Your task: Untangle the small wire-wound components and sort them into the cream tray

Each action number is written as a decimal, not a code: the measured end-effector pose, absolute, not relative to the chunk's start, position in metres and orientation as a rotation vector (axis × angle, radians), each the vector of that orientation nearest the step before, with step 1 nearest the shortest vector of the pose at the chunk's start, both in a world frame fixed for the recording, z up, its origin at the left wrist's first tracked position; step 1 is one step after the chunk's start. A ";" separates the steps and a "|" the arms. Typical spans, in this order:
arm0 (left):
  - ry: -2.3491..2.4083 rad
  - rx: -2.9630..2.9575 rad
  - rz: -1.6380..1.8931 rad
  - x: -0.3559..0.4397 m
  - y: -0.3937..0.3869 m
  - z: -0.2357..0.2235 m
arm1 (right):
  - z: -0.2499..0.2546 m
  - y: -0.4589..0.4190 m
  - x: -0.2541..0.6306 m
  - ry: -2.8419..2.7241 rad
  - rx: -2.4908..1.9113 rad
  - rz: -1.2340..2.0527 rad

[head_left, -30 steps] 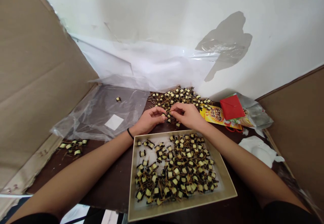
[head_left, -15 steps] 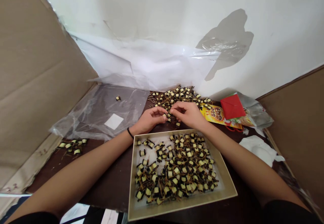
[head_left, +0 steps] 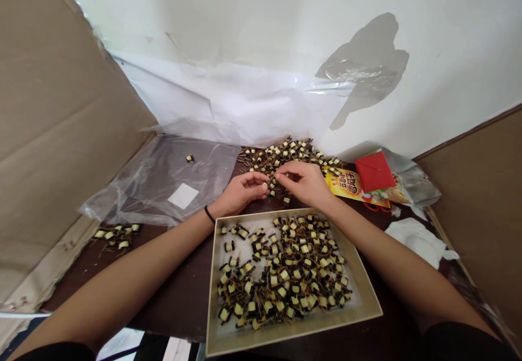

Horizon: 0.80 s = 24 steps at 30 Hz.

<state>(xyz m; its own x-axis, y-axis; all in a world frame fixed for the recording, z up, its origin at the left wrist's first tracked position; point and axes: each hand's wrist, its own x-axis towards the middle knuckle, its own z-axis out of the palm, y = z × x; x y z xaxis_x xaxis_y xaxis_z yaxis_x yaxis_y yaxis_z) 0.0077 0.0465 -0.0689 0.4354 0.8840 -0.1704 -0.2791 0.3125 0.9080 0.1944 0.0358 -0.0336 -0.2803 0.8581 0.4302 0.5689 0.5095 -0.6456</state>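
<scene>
"Progress?"

"One part [head_left: 265, 185] in work, beyond the tray [head_left: 293, 336]: left hand [head_left: 241, 191] pinching it, right hand [head_left: 305, 181] narrowed on what looks like its wire [head_left: 272, 178]. Tray well stocked; heap [head_left: 294, 149] beyond the hands, cluster [head_left: 118, 235] at left on the counter [head_left: 179, 290]. Which are finished, I cannot tell."

"Materials?"

"Parts blocky, yellow-wrapped, black-ended, with thin coppery leads. Tray shallow, stiff-walled. Sheet [head_left: 214, 179] clear, wrinkled plastic."

I record a dark brown tabletop [head_left: 175, 293]. Upon it I find an open box [head_left: 361, 290] at the front, a heap of wired components [head_left: 293, 150] at the rear, a smaller cluster [head_left: 110, 235] at left, clear plastic sheeting [head_left: 214, 160], a yellow packet [head_left: 345, 183] and crumpled white material [head_left: 414, 240].
</scene>
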 end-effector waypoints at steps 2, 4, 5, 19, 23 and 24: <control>0.780 0.956 0.867 0.008 0.047 -0.069 | -0.034 0.035 0.194 -1.983 -1.151 0.459; 0.777 0.964 0.860 0.008 0.046 -0.069 | -0.034 0.035 0.195 -1.982 -1.136 0.441; 0.774 0.965 0.859 0.008 0.046 -0.069 | -0.034 0.035 0.194 -1.981 -1.127 0.435; 0.781 1.049 0.822 0.006 0.047 -0.071 | -0.035 0.035 0.194 -2.101 -1.067 0.394; 0.780 1.097 0.799 0.005 0.048 -0.071 | -0.037 0.036 0.194 -2.100 -1.063 0.387; 0.780 1.107 0.795 0.005 0.048 -0.071 | -0.037 0.036 0.194 -2.097 -1.058 0.387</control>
